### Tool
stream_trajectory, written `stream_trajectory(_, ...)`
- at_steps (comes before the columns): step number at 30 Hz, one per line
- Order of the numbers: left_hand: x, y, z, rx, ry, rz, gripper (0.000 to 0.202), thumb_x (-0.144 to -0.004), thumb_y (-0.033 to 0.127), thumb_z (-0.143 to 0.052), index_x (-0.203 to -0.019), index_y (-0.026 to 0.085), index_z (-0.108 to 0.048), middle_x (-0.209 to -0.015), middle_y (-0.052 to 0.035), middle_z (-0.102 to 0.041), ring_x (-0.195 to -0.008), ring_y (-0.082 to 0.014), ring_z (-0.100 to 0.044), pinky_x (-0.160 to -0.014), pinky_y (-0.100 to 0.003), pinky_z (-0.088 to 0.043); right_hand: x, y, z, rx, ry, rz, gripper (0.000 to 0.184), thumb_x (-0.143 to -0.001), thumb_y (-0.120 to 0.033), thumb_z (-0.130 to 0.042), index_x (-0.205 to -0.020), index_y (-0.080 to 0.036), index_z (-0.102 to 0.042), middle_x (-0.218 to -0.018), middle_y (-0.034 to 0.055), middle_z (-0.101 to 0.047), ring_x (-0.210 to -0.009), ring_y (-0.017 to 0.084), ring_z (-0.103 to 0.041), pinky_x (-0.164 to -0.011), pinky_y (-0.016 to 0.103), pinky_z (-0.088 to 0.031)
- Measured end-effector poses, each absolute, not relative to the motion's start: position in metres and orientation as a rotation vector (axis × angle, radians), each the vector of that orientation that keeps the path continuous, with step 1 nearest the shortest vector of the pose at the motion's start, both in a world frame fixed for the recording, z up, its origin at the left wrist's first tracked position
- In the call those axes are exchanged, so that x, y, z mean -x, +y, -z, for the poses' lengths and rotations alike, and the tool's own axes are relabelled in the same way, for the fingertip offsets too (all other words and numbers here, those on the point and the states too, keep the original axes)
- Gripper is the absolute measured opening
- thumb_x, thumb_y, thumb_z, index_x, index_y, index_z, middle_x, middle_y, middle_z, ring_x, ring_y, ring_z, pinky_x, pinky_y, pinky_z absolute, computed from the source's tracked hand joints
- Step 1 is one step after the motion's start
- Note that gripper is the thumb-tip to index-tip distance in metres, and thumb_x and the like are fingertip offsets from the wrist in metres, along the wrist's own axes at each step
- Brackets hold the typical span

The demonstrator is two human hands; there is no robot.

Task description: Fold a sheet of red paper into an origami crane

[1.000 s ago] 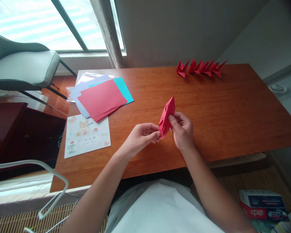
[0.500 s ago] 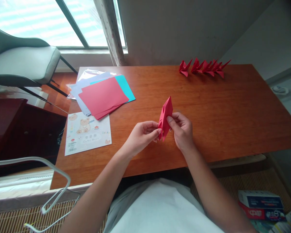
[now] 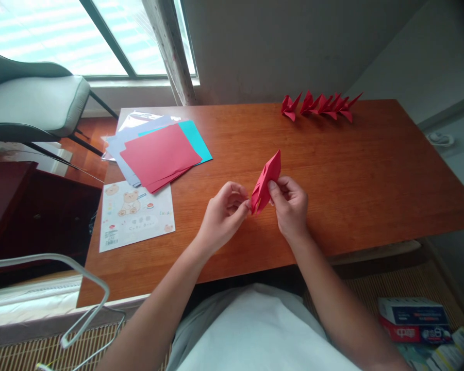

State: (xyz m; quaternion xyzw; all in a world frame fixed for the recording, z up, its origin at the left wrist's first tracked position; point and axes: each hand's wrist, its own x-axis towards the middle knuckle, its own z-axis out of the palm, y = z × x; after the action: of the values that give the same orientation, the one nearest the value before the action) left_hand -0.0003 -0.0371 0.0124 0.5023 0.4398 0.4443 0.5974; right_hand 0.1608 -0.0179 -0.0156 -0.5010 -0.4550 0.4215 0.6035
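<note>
A folded piece of red paper (image 3: 268,178), long and pointed at its upper end, is held tilted above the table in my right hand (image 3: 292,206). The right thumb presses on its near face, with the other fingers behind. My left hand (image 3: 226,214) is at the lower left edge of the paper, fingers curled and the thumb apart from the index finger. Its thumb tip lies right beside the edge; whether it touches is hard to make out. Several folded red paper cranes (image 3: 325,107) stand in a row at the table's back edge.
On the wooden table (image 3: 351,180), red sheets (image 3: 162,154) overlap a turquoise sheet (image 3: 201,141) and pale purple sheets (image 3: 118,147). A bear-printed sheet (image 3: 139,219) lies nearer me. A chair (image 3: 34,100) stands left, a white hanger (image 3: 93,278) lower left, and boxes (image 3: 413,319) lower right.
The red paper has tilted further to the right in my right hand. My left thumb and fingers have drawn back left from its lower end. The view has shifted slightly.
</note>
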Motion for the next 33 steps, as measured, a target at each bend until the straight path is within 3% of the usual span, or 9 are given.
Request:
stream_trajectory(5,-0.003,-0.04,-0.009,-1.609,1.144,-1.045,0.01,-0.089,0.023,-0.066,-0.098,0.019,-0.062,-0.093,-0.0043,-0.067,-0.08,-0.0148,-0.065,-0.074,-0.027,-0.054,-0.159,-0.02,0.012,1.246,-1.11,-0.806,0.025,-0.089,-0.039,-0.067,-0.074,-0.021,-0.06,-0.064,-0.004,-0.055,-0.057,0.011,-0.049,-0.053,0.024,-0.04)
stream_trajectory(13,-0.006,-0.039,-0.003,-1.731,1.223,-1.062,0.009,-0.086,0.013,-0.061,-0.092,0.02,-0.063,-0.089,-0.0031,-0.067,-0.077,-0.0144,-0.065,-0.073,-0.028,-0.056,-0.158,-0.024,0.012,1.237,-1.243,-0.674,0.015,-0.09,-0.033,-0.067,-0.081,-0.022,-0.065,-0.072,-0.0007,-0.065,-0.064,0.014,-0.056,-0.062,0.029,-0.047)
stream_trajectory(17,-0.006,-0.038,-0.003,-1.537,1.192,-1.039,0.004,-0.087,0.019,-0.064,-0.091,0.019,-0.063,-0.089,-0.0045,-0.067,-0.081,-0.0157,-0.066,-0.077,-0.028,-0.056,-0.157,-0.024,0.009,1.232,-1.207,-0.724,0.017,-0.091,-0.036,-0.066,-0.082,-0.022,-0.066,-0.071,-0.0004,-0.064,-0.064,0.014,-0.056,-0.061,0.029,-0.046)
stream_trajectory(24,-0.006,-0.035,-0.009,-1.086,1.07,-1.037,0.027,-0.078,0.031,-0.079,-0.089,0.018,-0.058,-0.08,-0.0005,-0.065,-0.071,-0.0118,-0.063,-0.067,-0.022,-0.053,-0.157,-0.024,0.005,1.218,-1.151,-0.807,0.021,-0.09,-0.04,-0.067,-0.078,-0.022,-0.064,-0.067,-0.0021,-0.061,-0.06,0.013,-0.055,-0.058,0.026,-0.045)
stream_trajectory(28,-0.007,-0.036,-0.008,-1.161,1.105,-1.016,0.023,-0.082,0.034,-0.076,-0.083,0.018,-0.06,-0.074,-0.0006,-0.065,-0.065,-0.0117,-0.062,-0.062,-0.022,-0.051,-0.158,-0.023,0.006,1.196,-1.134,-0.82,0.019,-0.091,-0.035,-0.067,-0.077,-0.022,-0.064,-0.067,-0.0028,-0.06,-0.059,0.012,-0.053,-0.057,0.025,-0.043)
stream_trajectory(33,-0.009,-0.039,-0.004,-1.395,1.237,-1.052,0.016,-0.084,0.032,-0.073,-0.085,0.018,-0.065,-0.079,-0.0021,-0.069,-0.07,-0.0141,-0.066,-0.068,-0.025,-0.054,-0.158,-0.022,0.006,1.194,-1.148,-0.797,0.018,-0.091,-0.034,-0.067,-0.078,-0.021,-0.064,-0.07,-0.0016,-0.062,-0.063,0.012,-0.054,-0.059,0.025,-0.044)
